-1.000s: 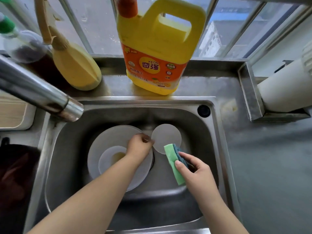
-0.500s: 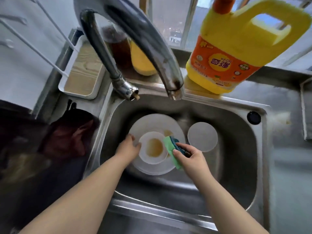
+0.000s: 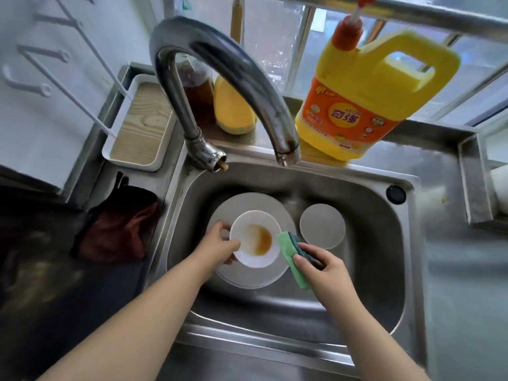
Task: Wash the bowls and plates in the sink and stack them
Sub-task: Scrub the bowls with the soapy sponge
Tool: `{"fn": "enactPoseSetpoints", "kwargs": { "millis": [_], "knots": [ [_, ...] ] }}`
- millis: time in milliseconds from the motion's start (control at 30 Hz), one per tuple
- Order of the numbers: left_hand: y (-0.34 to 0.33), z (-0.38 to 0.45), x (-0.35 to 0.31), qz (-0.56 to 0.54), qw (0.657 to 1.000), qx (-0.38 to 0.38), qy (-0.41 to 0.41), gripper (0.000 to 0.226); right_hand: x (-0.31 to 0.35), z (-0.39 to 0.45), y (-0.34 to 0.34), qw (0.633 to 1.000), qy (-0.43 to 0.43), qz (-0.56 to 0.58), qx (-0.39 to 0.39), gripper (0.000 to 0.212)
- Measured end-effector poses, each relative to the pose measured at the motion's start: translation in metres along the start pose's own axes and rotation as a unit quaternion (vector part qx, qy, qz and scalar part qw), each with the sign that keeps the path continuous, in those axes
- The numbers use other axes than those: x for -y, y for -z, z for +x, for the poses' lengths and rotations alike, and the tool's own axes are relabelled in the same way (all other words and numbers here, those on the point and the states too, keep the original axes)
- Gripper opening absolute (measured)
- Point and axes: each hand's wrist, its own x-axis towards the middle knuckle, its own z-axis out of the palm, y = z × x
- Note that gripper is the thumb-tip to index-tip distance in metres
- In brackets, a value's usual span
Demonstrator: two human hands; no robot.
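My left hand (image 3: 220,247) grips the small bowl (image 3: 255,238) by its left rim, thumb over the edge, holding it above the large plate (image 3: 248,279) that lies flat in the sink (image 3: 365,270). My right hand (image 3: 323,266) pinches the green sponge (image 3: 288,254), whose long axis runs from near my palm up toward the bowl's right rim; its far end sits just beside that rim (whether it touches I cannot tell). The brown stain in the bowl's middle lies to the left of the sponge, so I judge the next stroke goes leftward and into the hollow, the right hand being the nearer one. A second small plate (image 3: 322,226) rests to the right, apart from both hands, beneath the faucet (image 3: 220,67).
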Motion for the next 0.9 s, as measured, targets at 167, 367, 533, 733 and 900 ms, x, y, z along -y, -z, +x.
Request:
{"fn": "enactPoseSetpoints", "kwargs": {
  "millis": [167, 367, 533, 733, 900],
  "knots": [
    [0.009, -0.027, -0.014, -0.112, 0.992, 0.057, -0.007, 0.042, 0.021, -0.017, 0.009, 0.999, 0.031, 0.025, -0.002, 0.023],
    [0.006, -0.054, -0.033, -0.159, 0.982, 0.089, -0.041, 0.049, 0.036, -0.04, 0.021, 0.998, 0.046, 0.031, -0.013, 0.024],
    [-0.009, -0.073, -0.051, -0.148, 0.981, 0.098, -0.072, 0.052, 0.036, -0.053, 0.032, 0.998, 0.049, 0.021, -0.034, 0.026],
    [-0.023, -0.079, -0.061, -0.097, 0.983, 0.105, -0.117, 0.058, 0.035, -0.06, 0.046, 0.998, 0.046, -0.005, -0.047, 0.023],
    [-0.036, -0.079, -0.068, 0.115, 0.966, 0.017, -0.232, 0.065, 0.027, -0.06, 0.056, 0.995, 0.052, -0.024, -0.077, 0.024]
  ]
}}
